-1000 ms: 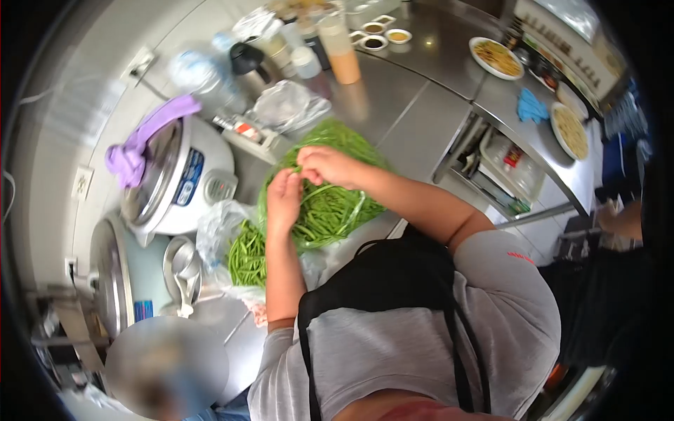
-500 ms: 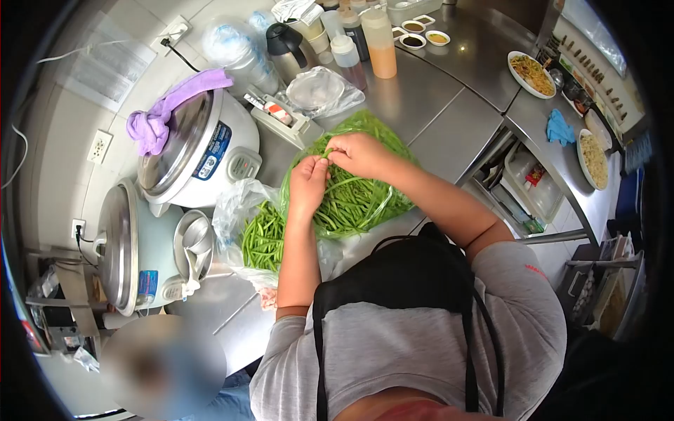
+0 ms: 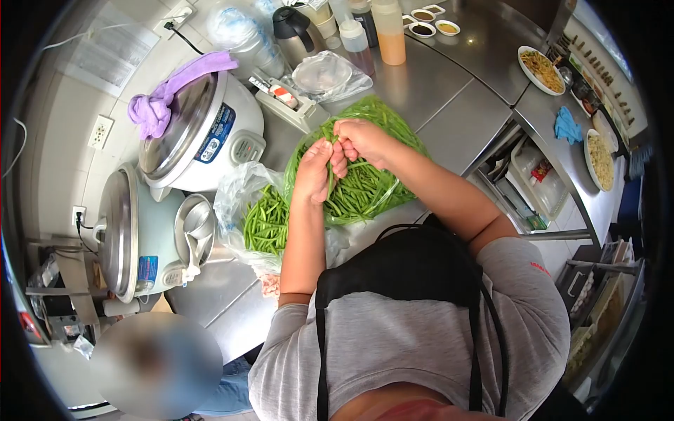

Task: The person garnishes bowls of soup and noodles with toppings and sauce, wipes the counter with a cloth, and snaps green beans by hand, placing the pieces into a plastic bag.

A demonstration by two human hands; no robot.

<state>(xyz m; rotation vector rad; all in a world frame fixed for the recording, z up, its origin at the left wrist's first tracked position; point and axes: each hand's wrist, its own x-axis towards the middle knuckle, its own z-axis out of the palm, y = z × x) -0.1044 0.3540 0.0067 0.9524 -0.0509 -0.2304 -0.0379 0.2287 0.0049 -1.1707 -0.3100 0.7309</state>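
Green beans fill a large green plastic bag (image 3: 368, 189) on the steel counter. To its left, a clear plastic bag (image 3: 235, 193) holds cut bean pieces (image 3: 267, 221). Over the green bag my hands meet, fingertips touching. My left hand (image 3: 316, 168) is closed, pinching a green bean that hangs down beside the fingers. My right hand (image 3: 361, 142) is closed too, its fingers curled round the upper part of the bean. The bean is partly hidden by the fingers.
Two large cookers (image 3: 235, 140) (image 3: 151, 231) stand at the left, one with a purple cloth (image 3: 151, 105). Sauce bottles (image 3: 388, 35) and a thermos (image 3: 295, 38) are at the back. Noodle plates (image 3: 540, 70) sit at the right. Another person (image 3: 228, 389) is at lower left.
The view has shifted, so the counter items appear displaced. My hands have stayed together over the green bag, and a bean now hangs below the left fingers.
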